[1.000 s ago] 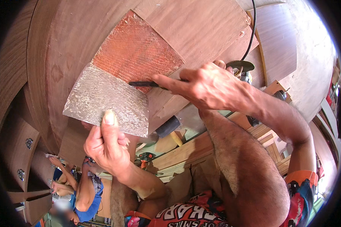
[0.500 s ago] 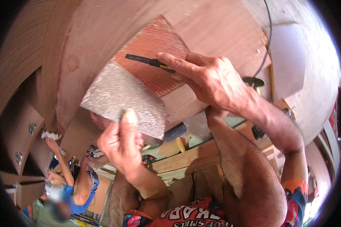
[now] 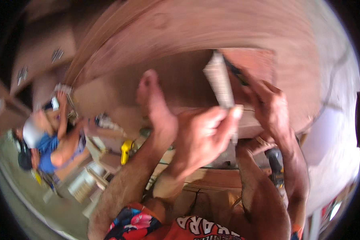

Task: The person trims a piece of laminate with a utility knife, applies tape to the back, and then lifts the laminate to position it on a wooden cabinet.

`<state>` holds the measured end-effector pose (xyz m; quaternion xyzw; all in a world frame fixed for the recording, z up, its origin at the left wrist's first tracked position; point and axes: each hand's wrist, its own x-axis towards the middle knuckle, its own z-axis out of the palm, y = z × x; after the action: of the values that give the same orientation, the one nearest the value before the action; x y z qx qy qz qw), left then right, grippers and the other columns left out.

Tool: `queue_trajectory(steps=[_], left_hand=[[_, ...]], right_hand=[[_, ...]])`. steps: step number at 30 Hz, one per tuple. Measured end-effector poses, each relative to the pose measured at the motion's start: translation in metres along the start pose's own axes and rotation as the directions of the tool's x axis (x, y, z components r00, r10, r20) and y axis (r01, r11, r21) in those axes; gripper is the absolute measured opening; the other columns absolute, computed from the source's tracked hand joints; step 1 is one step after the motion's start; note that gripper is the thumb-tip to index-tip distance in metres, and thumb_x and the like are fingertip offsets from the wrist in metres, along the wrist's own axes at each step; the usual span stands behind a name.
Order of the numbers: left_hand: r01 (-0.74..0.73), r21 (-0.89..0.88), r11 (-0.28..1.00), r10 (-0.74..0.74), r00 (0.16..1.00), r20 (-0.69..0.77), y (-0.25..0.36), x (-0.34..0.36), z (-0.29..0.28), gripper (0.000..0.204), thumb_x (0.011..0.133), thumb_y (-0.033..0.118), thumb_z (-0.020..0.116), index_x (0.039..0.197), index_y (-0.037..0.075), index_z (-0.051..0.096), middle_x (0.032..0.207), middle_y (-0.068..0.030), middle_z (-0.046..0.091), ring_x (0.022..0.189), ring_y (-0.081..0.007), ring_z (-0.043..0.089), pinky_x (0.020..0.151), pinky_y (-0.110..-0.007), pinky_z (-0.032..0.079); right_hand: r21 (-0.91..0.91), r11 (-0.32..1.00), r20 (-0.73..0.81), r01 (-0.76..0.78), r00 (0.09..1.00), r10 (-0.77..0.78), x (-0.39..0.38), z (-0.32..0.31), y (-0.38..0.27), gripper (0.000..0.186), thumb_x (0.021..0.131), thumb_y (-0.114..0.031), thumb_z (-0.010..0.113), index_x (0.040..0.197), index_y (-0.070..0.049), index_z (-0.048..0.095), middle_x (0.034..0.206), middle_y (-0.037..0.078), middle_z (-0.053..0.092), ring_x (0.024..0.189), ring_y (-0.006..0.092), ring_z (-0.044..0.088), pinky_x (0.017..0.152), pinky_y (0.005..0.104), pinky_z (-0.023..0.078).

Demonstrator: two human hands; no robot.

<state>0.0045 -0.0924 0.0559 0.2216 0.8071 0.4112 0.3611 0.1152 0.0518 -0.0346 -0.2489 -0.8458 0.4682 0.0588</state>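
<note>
My left hand (image 3: 204, 138) pinches a grey, rough-textured sheet (image 3: 220, 80) between thumb and fingers; the sheet is turned nearly edge-on and blurred. Close to its right lies a reddish-orange ribbed sheet (image 3: 256, 62) on a brown wooden panel (image 3: 180, 74). Whether the two sheets are joined cannot be told. My right hand (image 3: 272, 106) is closed around a slim black cutter knife (image 3: 234, 70), which points up and left between the grey sheet and the reddish one. Motion smears the knife's tip.
My bare foot (image 3: 152, 90) rests on the panel, left of my hands. A yellow tool (image 3: 127, 151) lies lower left, and a black power tool (image 3: 274, 160) stands by my right leg. A co-worker (image 3: 54, 144) sits at far left near cabinets (image 3: 40, 56).
The view has swung, shifting the panel and sheets rightward in it. The grey sheet has turned from nearly face-on to edge-on. Both hands keep their holds, and my left hand is nearer the right one.
</note>
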Motion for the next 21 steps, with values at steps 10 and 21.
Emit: queue_trajectory(steps=[10, 21], left_hand=[[-0.097, 0.116, 0.989, 0.096, 0.995, 0.012, -0.009, 0.01, -0.006, 0.046, 0.099, 0.027, 0.07, 0.061, 0.003, 0.06, 0.048, -0.0056, 0.054, 0.039, -0.0188, 0.047, 0.044, -0.037, 0.038], [0.066, 0.16, 0.985, -0.069, 0.997, 0.017, 0.0, 0.002, -0.024, 0.03, 0.101, 0.019, 0.068, 0.077, 0.002, 0.07, 0.055, -0.003, 0.061, 0.046, -0.0079, 0.053, 0.046, -0.027, 0.04]], right_hand=[[-0.046, 0.99, 0.136, 0.13, 0.983, -0.123, -0.051, 0.0, 0.027, 0.062, 0.087, 0.008, 0.066, 0.146, -0.009, 0.06, 0.074, 0.014, 0.06, 0.063, 0.0239, 0.061, 0.062, 0.0366, 0.053], [0.003, 0.999, -0.067, -0.041, 0.997, 0.042, -0.047, -0.047, -0.004, 0.056, 0.091, 0.002, 0.068, 0.145, -0.012, 0.061, 0.08, 0.013, 0.067, 0.064, 0.0268, 0.065, 0.059, 0.0388, 0.053]])
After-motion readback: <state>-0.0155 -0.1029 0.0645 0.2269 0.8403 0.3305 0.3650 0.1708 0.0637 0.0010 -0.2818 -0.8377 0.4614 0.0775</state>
